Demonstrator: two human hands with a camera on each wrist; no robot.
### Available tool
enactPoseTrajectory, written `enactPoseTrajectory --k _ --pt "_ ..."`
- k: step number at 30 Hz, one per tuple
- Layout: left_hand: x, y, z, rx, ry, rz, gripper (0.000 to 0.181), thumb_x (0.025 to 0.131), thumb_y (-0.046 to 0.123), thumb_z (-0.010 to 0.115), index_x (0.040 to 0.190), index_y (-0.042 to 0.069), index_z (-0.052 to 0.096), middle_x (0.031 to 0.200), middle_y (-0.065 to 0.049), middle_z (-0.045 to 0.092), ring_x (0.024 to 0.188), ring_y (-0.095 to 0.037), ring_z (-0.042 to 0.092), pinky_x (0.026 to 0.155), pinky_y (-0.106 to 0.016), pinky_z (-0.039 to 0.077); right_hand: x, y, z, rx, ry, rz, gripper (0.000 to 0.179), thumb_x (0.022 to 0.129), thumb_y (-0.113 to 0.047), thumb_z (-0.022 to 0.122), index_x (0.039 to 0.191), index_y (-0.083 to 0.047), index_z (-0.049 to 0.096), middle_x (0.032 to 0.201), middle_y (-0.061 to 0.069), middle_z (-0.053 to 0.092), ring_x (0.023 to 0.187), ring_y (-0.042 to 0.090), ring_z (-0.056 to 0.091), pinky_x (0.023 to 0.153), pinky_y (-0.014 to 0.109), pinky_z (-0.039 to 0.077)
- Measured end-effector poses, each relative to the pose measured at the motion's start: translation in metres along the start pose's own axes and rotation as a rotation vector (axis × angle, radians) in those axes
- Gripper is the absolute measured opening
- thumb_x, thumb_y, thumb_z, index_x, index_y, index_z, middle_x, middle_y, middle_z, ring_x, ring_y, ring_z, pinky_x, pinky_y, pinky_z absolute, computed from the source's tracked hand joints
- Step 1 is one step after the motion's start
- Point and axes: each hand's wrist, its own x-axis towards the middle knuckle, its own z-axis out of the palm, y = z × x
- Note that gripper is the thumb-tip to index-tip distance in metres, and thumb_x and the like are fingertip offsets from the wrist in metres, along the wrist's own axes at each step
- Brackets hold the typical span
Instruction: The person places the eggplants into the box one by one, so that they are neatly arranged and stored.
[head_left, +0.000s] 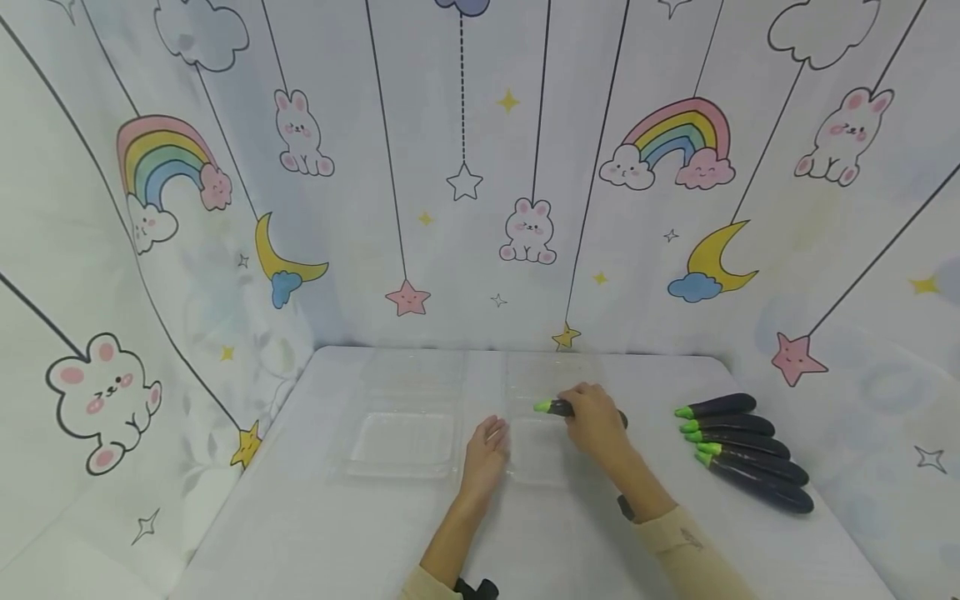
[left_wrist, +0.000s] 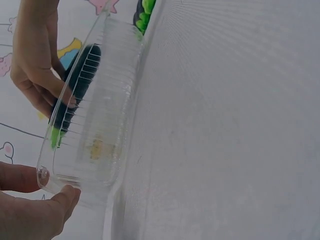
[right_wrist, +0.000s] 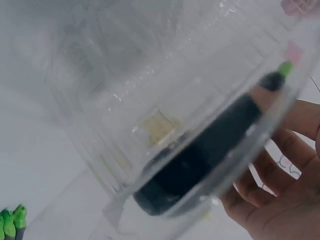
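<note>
Beige sleeve (head_left: 697, 550) foremost, the right hand (head_left: 592, 417) grasps an eggplant (head_left: 560, 407) over a clear container (head_left: 540, 457) that the left hand (head_left: 486, 454) pinches at its edge, though the container might tip should the eggplant catch its rim.

Looks like a staged tabletop booth; rm type beyond it, can't tell. White tbl (head_left: 300, 533) w/ a printed backdrop (head_left: 337, 225) at back, L & R. Print = nursery style: bunnies (head_left: 528, 237), rainbows (head_left: 678, 112), moons (head_left: 705, 258), stars (head_left: 408, 298), clouds (head_left: 695, 287), most on drawn strings (head_left: 386, 137). Soft folds nr L corner, so prob. fabric.
</note>
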Motion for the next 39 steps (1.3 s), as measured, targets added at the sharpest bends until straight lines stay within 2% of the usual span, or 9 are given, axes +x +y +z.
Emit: enactPoseTrajectory --k 4,10,18,26,32,39 --pt "-0.002 0.000 0.000 0.011 0.007 -0.004 0.055 0.104 0.001 0.050 0.156 -0.006 0.035 0.156 -0.025 0.046 0.146 -0.043 0.044 0.119 -0.053 0.040 0.000 -0.001 0.007 0.000 -0.002 -0.018 0.031 0.081 0.004 0.082 0.111 -0.002 0.078 0.107 0.014 0.073 0.101 0.034 0.065 0.093 0.050 0.057" --pt "-0.002 -0.001 0.000 0.014 0.008 -0.008 0.054 0.105 0.004 0.051 0.156 -0.006 0.035 0.156 -0.025 0.046 0.146 -0.042 0.044 0.119 -0.053 0.041 0.002 -0.005 0.018 0.006 -0.043 0.002 0.029 0.083 0.003 0.080 0.110 -0.005 0.079 0.106 0.012 0.073 0.101 0.031 0.065 0.093 0.047 0.057" --pt "-0.001 -0.002 0.001 0.028 0.002 -0.028 0.055 0.105 0.004 0.051 0.157 -0.004 0.034 0.158 -0.024 0.045 0.147 -0.041 0.043 0.119 -0.052 0.041 0.003 -0.003 0.031 -0.033 -0.067 -0.001 0.027 0.083 0.002 0.080 0.109 -0.006 0.079 0.106 0.011 0.074 0.103 0.030 0.066 0.094 0.047 0.058" --pt "0.000 -0.001 0.001 0.047 0.000 -0.019 0.055 0.106 0.006 0.050 0.158 -0.003 0.033 0.158 -0.022 0.045 0.147 -0.040 0.044 0.119 -0.051 0.041 0.005 -0.001 0.038 -0.032 -0.049 -0.003 0.026 0.083 0.003 0.080 0.108 -0.006 0.079 0.104 0.011 0.074 0.101 0.030 0.066 0.093 0.048 0.058" --pt "-0.001 0.001 0.000 0.053 0.005 0.004 0.053 0.107 0.005 0.049 0.157 -0.005 0.034 0.157 -0.024 0.046 0.145 -0.041 0.045 0.119 -0.052 0.041 0.007 0.002 0.042 -0.045 -0.068 0.005 0.025 0.084 0.002 0.079 0.108 -0.006 0.079 0.105 0.012 0.073 0.102 0.031 0.066 0.094 0.048 0.057" --pt "-0.001 0.002 0.002 0.059 0.008 -0.001 0.053 0.106 0.005 0.049 0.157 -0.004 0.034 0.157 -0.023 0.046 0.146 -0.040 0.045 0.119 -0.051 0.041 0.009 0.003 0.047 -0.079 -0.092 0.013 0.028 0.084 0.001 0.080 0.111 -0.006 0.078 0.110 0.012 0.074 0.106 0.032 0.067 0.095 0.050 0.058"
